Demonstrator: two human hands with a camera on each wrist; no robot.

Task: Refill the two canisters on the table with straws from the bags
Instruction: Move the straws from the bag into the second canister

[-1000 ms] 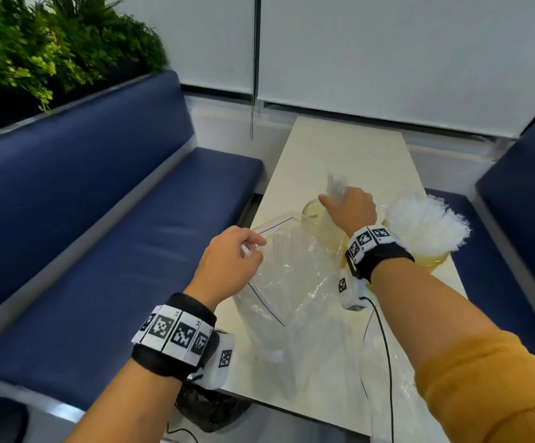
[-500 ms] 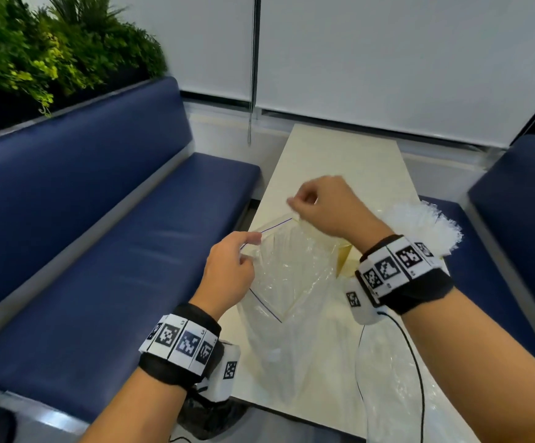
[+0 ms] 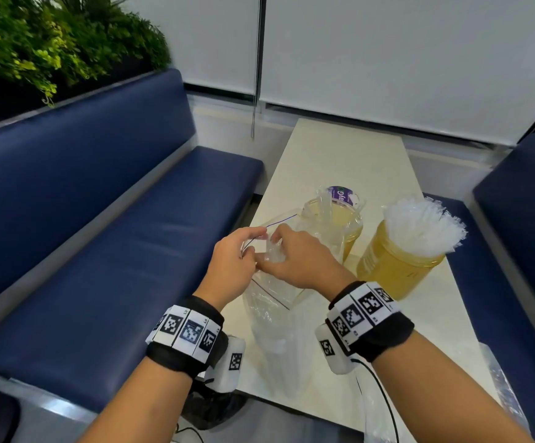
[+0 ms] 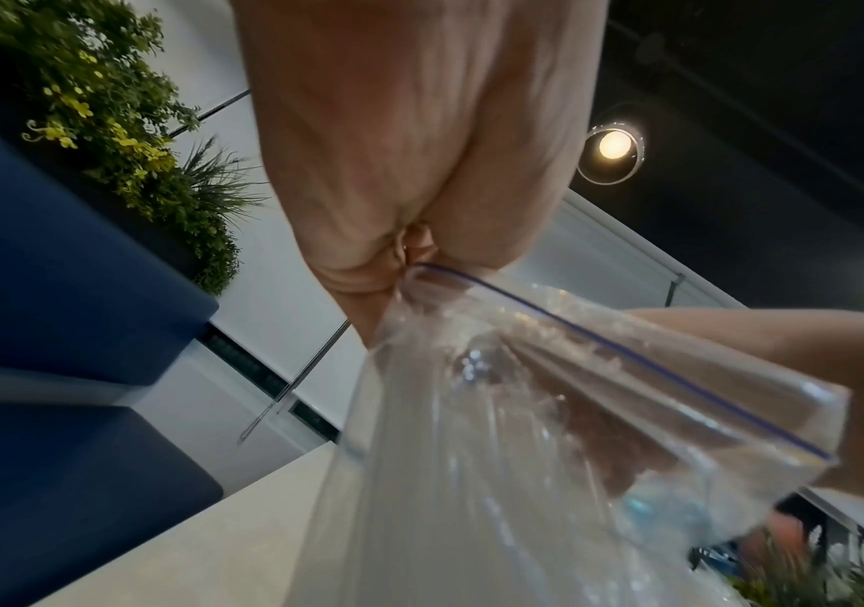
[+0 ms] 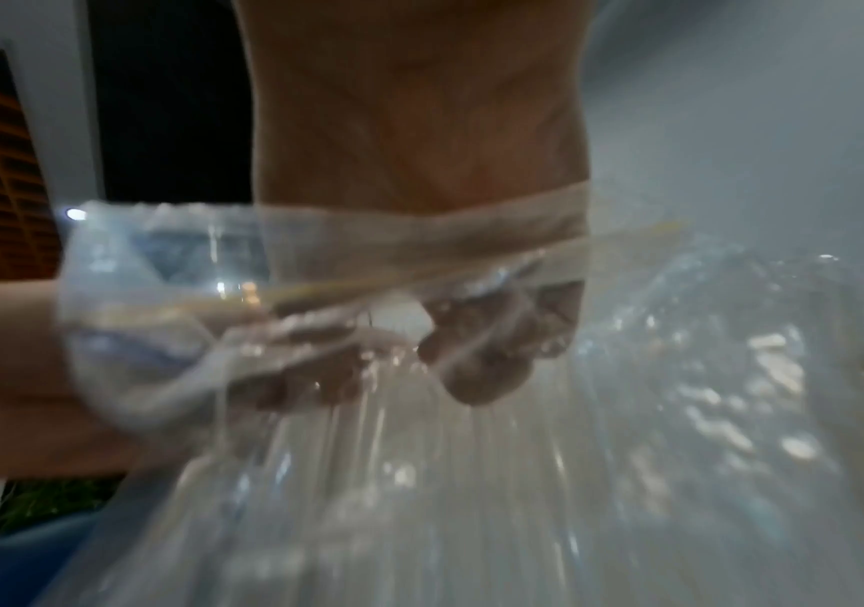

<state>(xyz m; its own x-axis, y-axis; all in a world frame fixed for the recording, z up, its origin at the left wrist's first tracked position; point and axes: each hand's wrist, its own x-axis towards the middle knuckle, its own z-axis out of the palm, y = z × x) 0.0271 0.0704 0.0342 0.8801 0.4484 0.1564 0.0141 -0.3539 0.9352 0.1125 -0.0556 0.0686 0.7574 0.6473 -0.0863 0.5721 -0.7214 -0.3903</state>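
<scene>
The left hand (image 3: 232, 266) pinches the rim of the clear zip-top plastic bag (image 3: 272, 314), fingers (image 4: 362, 275) curled tight on the blue-lined edge. Just right of them, the right hand (image 3: 294, 263) reaches into the bag's mouth, its fingers (image 5: 487, 369) curled around the tops of the thin clear-wrapped straws (image 3: 274, 255) inside. The bag is limp, glossy film, likely slippery; the straws look light, stiff and prone to fanning, so a bunch is best gripped near its upper end. Beyond the right fingers on the pale tabletop (image 3: 339, 161) stand two amber translucent plastic canisters: the nearer one (image 3: 339, 225) holds few straws, the right one (image 3: 397, 260) is packed full.
</scene>
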